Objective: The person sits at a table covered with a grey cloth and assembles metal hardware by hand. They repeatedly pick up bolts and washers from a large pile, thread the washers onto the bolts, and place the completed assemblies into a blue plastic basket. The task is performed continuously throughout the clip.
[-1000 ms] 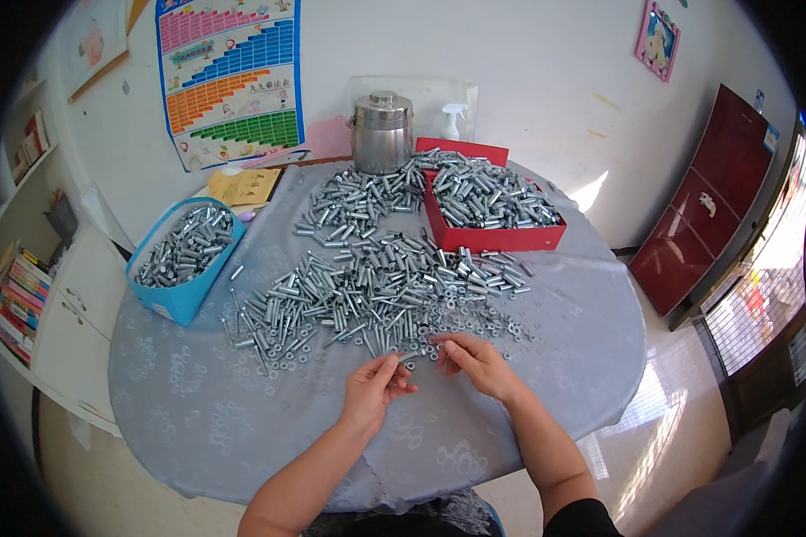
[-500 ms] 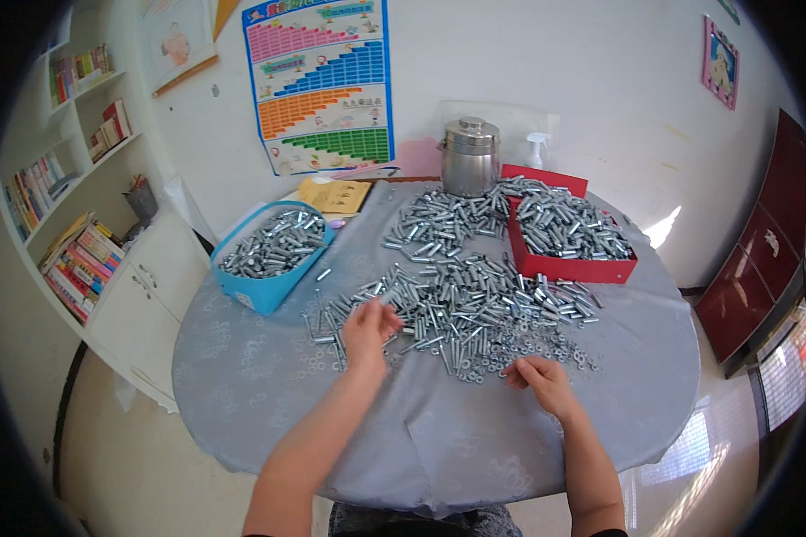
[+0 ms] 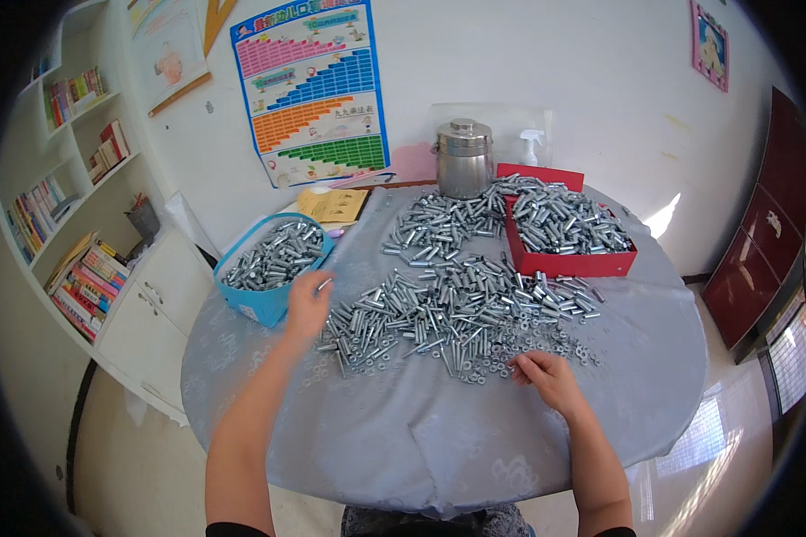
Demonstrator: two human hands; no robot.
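At the far left we see white shelves (image 3: 58, 206) packed with books, and a low white cupboard (image 3: 152, 313) below them. Next comes the round table under a grey-blue cloth (image 3: 403, 438). Near its left rim stands a blue bin (image 3: 264, 268) filled with silvery bolts.

Just right of that bin, our left hand (image 3: 306, 304) is raised over the cloth, its fingers pinched on a single bolt (image 3: 323, 285). The bolt is small and bright; its long axis runs slantwise, one end up and to the right, the other down into the fingers. We cannot tell which end is the head. It sits just beside the bin's right edge, apart from the pile.

Behind, against the wall, lie a yellow booklet (image 3: 331, 204) and a coloured chart (image 3: 313, 89). In the middle of the table spreads a loose heap of bolts (image 3: 448, 304), lying every which way, with small nuts and washers (image 3: 519, 345) scattered along its near side. A steel pot with a lid (image 3: 464, 159) stands at the back, a spray bottle (image 3: 530, 148) beside it.

Our right hand (image 3: 546, 376) rests palm down at the near edge of the heap, fingers curled onto the small pieces; we cannot tell whether it grips any. Farther right a red tray (image 3: 569, 261) holds more bolts. A dark red cabinet (image 3: 766, 259) stands at the far right.
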